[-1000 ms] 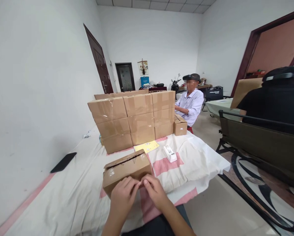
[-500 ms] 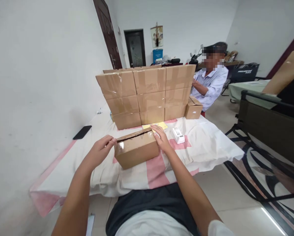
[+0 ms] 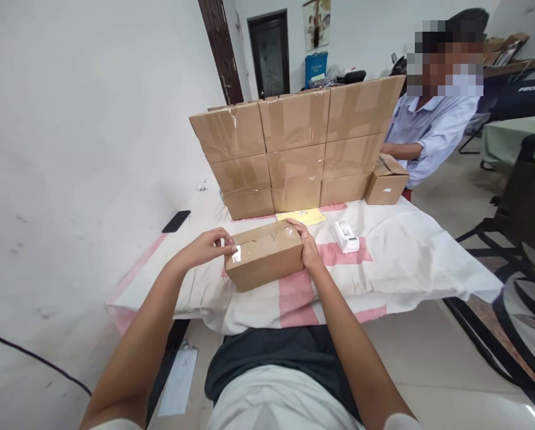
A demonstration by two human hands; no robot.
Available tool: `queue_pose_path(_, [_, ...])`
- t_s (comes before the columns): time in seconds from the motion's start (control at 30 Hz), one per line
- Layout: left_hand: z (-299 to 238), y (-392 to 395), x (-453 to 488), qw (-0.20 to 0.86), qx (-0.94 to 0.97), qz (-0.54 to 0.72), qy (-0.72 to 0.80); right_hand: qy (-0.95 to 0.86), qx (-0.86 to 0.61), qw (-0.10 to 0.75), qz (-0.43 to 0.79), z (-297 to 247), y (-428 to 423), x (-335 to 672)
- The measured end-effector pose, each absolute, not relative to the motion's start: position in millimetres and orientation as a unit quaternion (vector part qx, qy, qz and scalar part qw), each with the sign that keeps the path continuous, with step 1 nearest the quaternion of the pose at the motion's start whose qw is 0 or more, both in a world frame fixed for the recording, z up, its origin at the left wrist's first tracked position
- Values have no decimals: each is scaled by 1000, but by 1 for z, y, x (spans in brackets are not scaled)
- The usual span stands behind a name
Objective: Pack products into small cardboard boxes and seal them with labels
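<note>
A brown cardboard box (image 3: 267, 254) lies lengthwise on the cloth-covered table (image 3: 402, 263) in front of me. Its top flaps lie nearly flat, with a small torn spot along the seam and shiny tape near the left end. My left hand (image 3: 216, 245) has its fingers bent at the box's upper left corner, thumb and forefinger on the taped edge. Round the right end curls my right hand (image 3: 307, 242), fingertips on the top and palm against the side. Just behind the box is a yellow sheet (image 3: 301, 217), partly hidden by it.
Behind stands a wall of stacked, taped cardboard boxes (image 3: 294, 149). A smaller box (image 3: 387, 182) sits at its right end, beside a person in a light shirt (image 3: 442, 131). A white handheld device (image 3: 347, 237) lies to the right, a black phone (image 3: 177, 221) to the left.
The gap along the box's top has closed as the flap went down. My left hand has shifted its fingers onto the taped corner. The camera view has tilted down and moved closer.
</note>
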State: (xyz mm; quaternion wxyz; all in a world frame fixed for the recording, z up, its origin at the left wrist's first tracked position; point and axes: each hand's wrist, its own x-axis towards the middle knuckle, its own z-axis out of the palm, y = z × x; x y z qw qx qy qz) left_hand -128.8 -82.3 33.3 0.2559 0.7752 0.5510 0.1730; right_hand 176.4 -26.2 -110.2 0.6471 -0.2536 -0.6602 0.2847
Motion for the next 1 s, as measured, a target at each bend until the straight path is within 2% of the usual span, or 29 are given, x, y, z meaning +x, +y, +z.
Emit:
queue_pose_path(0.47, [19, -78, -128, 215, 789, 176, 548, -656, -265, 646, 285, -108, -31, 177])
queue_pose_path(0.63, [16, -80, -130, 216, 778, 201, 554, -672, -252, 653, 241, -104, -42, 184])
queue_pose_path(0.8, [6, -74, -131, 295, 743, 299, 521, -669, -255, 661, 226, -106, -43, 181])
queue_pose_path(1.0, [-2, -80, -144, 283, 675, 473, 491, -666, -271, 667, 195, -109, -39, 176])
